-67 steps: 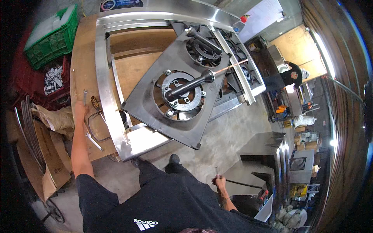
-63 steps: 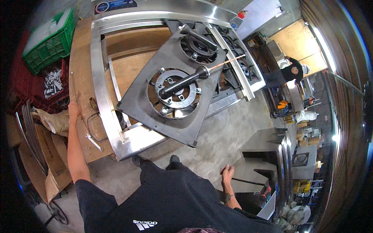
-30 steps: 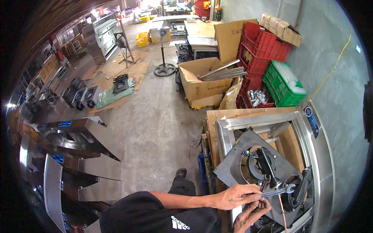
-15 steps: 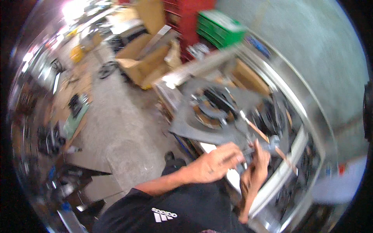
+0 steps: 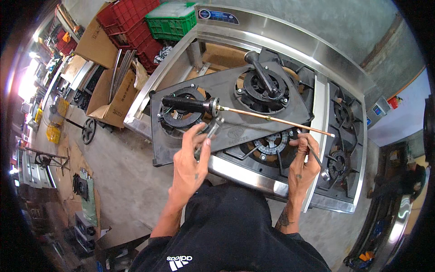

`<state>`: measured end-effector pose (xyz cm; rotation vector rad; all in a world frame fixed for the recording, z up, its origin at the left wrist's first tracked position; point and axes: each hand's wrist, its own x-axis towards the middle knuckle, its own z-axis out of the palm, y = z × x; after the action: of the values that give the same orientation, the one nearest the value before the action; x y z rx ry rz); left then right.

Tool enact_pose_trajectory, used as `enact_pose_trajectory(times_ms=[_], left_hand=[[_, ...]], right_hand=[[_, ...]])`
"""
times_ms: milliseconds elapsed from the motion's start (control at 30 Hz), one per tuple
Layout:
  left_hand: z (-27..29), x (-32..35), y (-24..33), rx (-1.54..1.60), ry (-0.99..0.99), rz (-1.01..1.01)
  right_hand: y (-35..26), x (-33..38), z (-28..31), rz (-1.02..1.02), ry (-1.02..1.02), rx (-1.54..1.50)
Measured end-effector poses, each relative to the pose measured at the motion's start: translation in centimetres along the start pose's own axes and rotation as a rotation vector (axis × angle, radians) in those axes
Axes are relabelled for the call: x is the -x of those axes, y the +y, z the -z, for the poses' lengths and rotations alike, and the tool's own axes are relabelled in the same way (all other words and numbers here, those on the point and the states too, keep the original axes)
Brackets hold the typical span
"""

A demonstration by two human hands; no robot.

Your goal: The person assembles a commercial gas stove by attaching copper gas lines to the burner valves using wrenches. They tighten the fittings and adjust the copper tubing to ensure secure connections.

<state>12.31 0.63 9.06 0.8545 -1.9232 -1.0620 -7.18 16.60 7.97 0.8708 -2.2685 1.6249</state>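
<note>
In my left hand [image 5: 186,165] is a small metal spanner [image 5: 214,128], held between thumb and fingers, its end near the burner pipe's joint. My right hand [image 5: 304,161] is closed round a slim dark metal tool [image 5: 317,156] with a shiny rounded end. Ahead of both hands, a copper tube [image 5: 281,120] with brass fittings runs from the black burner pipe [image 5: 190,104] toward the right. Pipe and tube lie over a loose dark cast-iron stove top plate [image 5: 217,140] with two ring burners. Another black burner pipe [image 5: 263,75] rests across the far ring burner [image 5: 244,88].
The plate sits askew on a stainless steel gas range [image 5: 249,174] with more burners [image 5: 337,165] at right. Behind on the left are a green crate [image 5: 171,22], red crates [image 5: 131,22] and an open cardboard box [image 5: 106,97]. A black handwheel [image 5: 89,132] stands left.
My hands were close together over the stove and are now apart, left hand on the left and right hand on the right. The view has turned and is sharper.
</note>
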Motion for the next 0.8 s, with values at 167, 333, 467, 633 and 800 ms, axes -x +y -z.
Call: enact_pose_trajectory(times_ms=[167, 333, 467, 633, 800], left_hand=[[-0.3, -1.9, -1.4, -0.302, 0.101, -0.271], [-0.7, -3.1, -1.5, -0.388, 0.087, -0.44], [-0.7, -4.1, -0.8, -0.449, 0.008, -0.5], [-0.1, -5.7, 0.8, -0.558, -0.165, -0.461], [0.3, -8.5, 2.6, -0.695, -0.321, -0.459]], right_hand=[[0.3, 1.3, -0.8, -0.009, -0.092, -0.018], [0.5, 1.3, -1.2, 0.13, -0.13, -0.02], [0.8, 1.3, -1.1, 0.157, -0.144, -0.025], [1.0, 1.9, -0.9, 0.126, -0.157, -0.05], [1.0, 2.5, -0.6, 0.059, -0.155, -0.095]])
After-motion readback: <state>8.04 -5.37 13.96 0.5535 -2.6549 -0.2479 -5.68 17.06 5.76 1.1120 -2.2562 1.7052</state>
